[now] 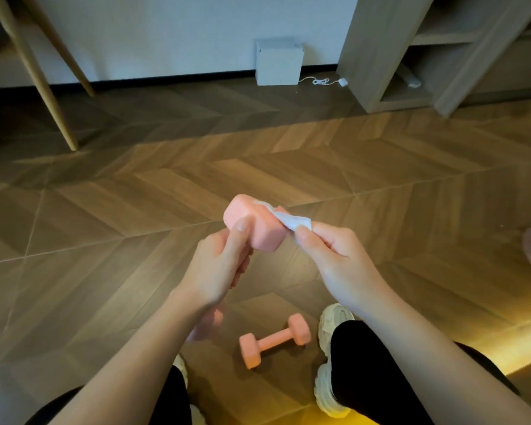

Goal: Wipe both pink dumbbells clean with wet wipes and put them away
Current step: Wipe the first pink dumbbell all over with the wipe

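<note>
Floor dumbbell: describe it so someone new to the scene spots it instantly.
On the wood floor, look low centre, beside the white sneaker. The pink dumbbell lies there, untouched. Its twin is up in the left hand, against a white wipe.

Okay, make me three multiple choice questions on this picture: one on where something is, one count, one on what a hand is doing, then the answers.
1. Where is the second dumbbell? A on the shelf; B on the floor by the shoes; C on the white box.
2. How many pink dumbbells show? A one; B two; C three.
3. What is the right hand doing? A hanging empty; B lifting a shoe; C pinching a white wipe on the held dumbbell.
Answers: 1 B, it lies on the floor between the shoes. 2 B, one in the left hand, one on the floor. 3 C, thumb and finger pinch the wipe at its upper end.
</note>
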### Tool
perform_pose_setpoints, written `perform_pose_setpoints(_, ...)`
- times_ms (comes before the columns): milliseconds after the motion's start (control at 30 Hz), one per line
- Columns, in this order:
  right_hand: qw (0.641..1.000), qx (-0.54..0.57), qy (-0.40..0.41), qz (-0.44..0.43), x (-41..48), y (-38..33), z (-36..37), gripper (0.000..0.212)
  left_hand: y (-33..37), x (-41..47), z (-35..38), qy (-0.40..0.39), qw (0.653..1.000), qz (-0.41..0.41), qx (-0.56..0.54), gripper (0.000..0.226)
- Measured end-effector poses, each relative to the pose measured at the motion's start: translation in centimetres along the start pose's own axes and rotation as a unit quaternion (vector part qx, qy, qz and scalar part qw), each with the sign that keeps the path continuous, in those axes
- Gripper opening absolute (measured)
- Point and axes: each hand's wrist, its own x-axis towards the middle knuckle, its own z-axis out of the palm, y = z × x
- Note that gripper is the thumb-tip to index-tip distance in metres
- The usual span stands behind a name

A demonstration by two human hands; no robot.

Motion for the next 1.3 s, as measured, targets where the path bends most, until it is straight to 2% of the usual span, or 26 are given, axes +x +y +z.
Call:
perform_pose_setpoints(67,1.0,0.021,0.009,0.02,0.5,-0.4,0.1,0.043,0.3,-0.6,0.4,-0.019,1.0,0.01,-0.007,0.062)
perform_pose_setpoints(100,0.999,0.045,0.004,0.014,0.8,-0.6,0.2,0.046,0.5,-0.8,0.7,-0.024,1.0,0.011,-0.014,0.062)
perform_pose_setpoints(200,0.996,0.082,-0.015,-0.03,1.5,-0.2,1.0,0.033,0.5,-0.6,0.8,-0.027,0.999,0.014,0.01,0.065)
perform_pose_setpoints(267,0.996,0.084,-0.01,-0.031,2.1,0.1,1.5,0.035,0.2,-0.2,0.6,-0.026,0.999,0.012,0.016,0.066)
perform_pose_setpoints(367,0.994,0.106,-0.001,0.012,3.0,0.4,1.8,0.034,-0.5,0.0,0.3,-0.029,0.999,0.01,0.008,0.063)
perform_pose_setpoints(500,0.991,0.128,-0.034,-0.015,3.0,1.7,1.8,0.035,-1.3,-0.3,0.1,-0.037,0.999,0.023,0.016,0.057)
perform_pose_setpoints(600,0.991,0.133,-0.02,0.017,3.2,2.2,2.0,0.041,-1.4,-0.3,0.3,-0.043,0.999,0.015,0.01,0.057)
perform_pose_setpoints(700,0.987,0.157,-0.023,0.013,3.1,2.1,2.0,0.036,-1.3,0.0,0.7,-0.056,0.998,0.016,0.036,0.06)
perform_pose_setpoints(1033,0.991,0.127,-0.013,0.043,3.1,2.4,1.5,0.043,-1.2,-0.2,1.3,-0.07,0.997,-0.015,0.031,0.071)
perform_pose_setpoints(1167,0.987,0.152,-0.017,0.048,3.0,2.0,1.5,0.035,-1.4,-0.2,1.1,-0.069,0.997,-0.023,0.036,0.071)
perform_pose_setpoints(1300,0.989,0.137,-0.017,0.053,3.1,2.1,1.7,0.043,-1.3,-0.3,1.1,-0.066,0.996,-0.036,0.04,0.077)
